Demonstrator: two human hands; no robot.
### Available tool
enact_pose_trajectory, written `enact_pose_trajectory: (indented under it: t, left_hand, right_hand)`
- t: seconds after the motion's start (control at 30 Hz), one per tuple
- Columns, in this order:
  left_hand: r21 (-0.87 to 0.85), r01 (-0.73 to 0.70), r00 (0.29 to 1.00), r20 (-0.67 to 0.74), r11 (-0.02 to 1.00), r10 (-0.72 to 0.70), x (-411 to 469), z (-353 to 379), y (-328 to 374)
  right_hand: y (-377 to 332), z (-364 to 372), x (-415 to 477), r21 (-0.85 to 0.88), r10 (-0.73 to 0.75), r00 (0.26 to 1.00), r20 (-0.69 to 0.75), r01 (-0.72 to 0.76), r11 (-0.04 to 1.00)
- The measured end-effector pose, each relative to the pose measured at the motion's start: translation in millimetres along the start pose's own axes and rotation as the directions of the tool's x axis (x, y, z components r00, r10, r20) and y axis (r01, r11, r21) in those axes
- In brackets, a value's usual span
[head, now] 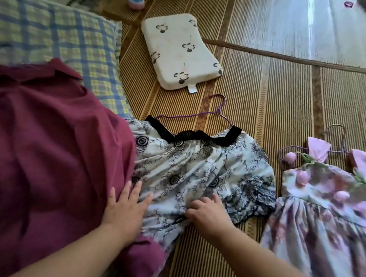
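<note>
One crinkled printed dress (197, 165), left hand (124, 207) flat

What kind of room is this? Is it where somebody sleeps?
Probably a sleeping area in a home. A woven mat is spread out, a small printed pillow and a big checked pillow lie here, and a black-and-white dress on a hanger is laid flat.

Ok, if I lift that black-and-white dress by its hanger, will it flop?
Probably floppy: the black-and-white dress bunches where the right hand pinches it. Likely light: the cloth looks thin. The purple hanger sits in a wide neckline, so it might slide out.
</note>
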State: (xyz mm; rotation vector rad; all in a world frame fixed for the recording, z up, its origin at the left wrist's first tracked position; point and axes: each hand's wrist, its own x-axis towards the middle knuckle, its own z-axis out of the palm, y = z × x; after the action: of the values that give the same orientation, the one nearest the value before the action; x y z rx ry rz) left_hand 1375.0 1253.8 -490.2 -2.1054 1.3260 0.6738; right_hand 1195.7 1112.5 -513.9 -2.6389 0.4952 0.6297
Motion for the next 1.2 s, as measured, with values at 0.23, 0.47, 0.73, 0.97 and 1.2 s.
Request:
enact_pose_trajectory:
  t: [0.23, 0.47, 0.73, 0.97, 1.2]
  left_hand:
    - [0.055, 0.017, 0.999, 0.029, 0.998, -0.018, -29, 7, -18]
    - [-0.182, -0.276, 0.950, 0.095, 0.944, 0.296, -49, 27, -16]
    - [-0.063, -0.381, 0.913, 0.135, 0.922, 0.386, -65, 55, -16]
    - [-0.038, -0.341, 0.914, 0.220, 0.939, 0.341, -81, 59, -22]
    - [0.020, -0.304, 0.888, 0.367, 0.953, 0.275, -93, 54, -47]
  right_hand:
    - [51, 5, -88, -0.062, 0.201, 0.980, 0.008, -0.200, 0.978]
    - [-32, 39, -92, 0.158, 0.163, 0.986, 0.021, -0.165, 0.974]
    - [-105, 78, -73, 0.118, 0.308, 0.942, 0.134, -0.324, 0.939]
    - [-95, 73, -116, 0.084, 0.351, 0.927, 0.129, -0.363, 0.928]
    - [-71, 62, -163, -0.035, 0.554, 0.811, 0.188, -0.558, 0.829]
